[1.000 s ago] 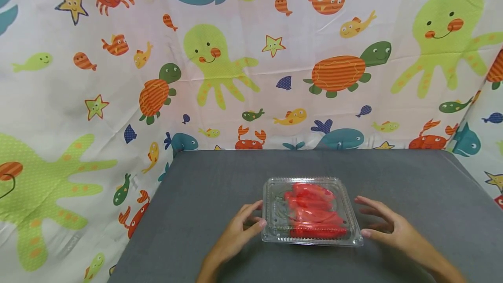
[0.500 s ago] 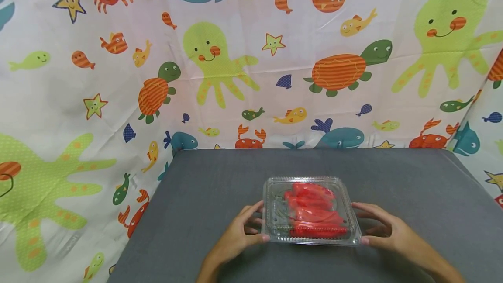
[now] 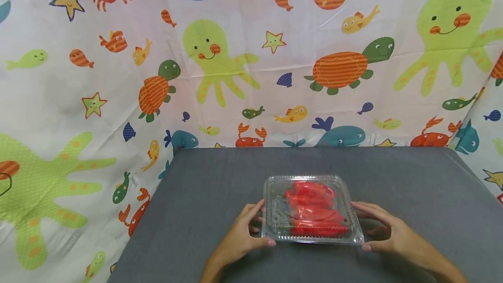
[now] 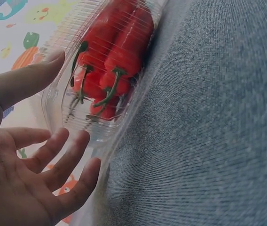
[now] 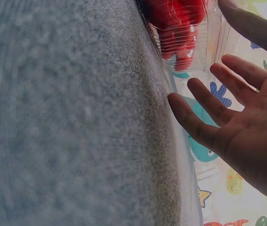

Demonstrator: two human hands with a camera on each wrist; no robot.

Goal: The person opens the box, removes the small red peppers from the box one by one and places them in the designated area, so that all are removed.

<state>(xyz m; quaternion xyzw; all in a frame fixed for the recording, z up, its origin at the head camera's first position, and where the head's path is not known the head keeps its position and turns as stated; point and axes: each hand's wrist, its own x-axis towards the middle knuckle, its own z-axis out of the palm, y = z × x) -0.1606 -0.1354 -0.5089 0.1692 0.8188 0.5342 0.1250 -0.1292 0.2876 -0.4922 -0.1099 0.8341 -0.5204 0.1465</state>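
Note:
A clear plastic clamshell box (image 3: 275, 213) lies closed on the grey table, with several red chili peppers (image 3: 314, 206) inside. Their green stems (image 4: 107, 96) face the left hand. Beside the box's left end is the left hand (image 3: 239, 235), thumb at the front corner and fingertips along the side. The right hand (image 3: 393, 228) stands at the right end in the same manner, thumb near the front corner. In the left wrist view the fingers are loosely bent and spread at the box's end. The right wrist view has the fingers extended and spread, fingertips close to the box.
The table (image 3: 212, 178) has a dark grey cloth surface. Behind it and along both sides hangs a white curtain (image 3: 243, 86) printed with octopuses, turtles, crabs and fish. The table's far edge meets the curtain just behind the box.
Both hands have come in closer to the ends of the box. The left thumb has slid rightward to the front corner. The box has stayed in nearly the same place.

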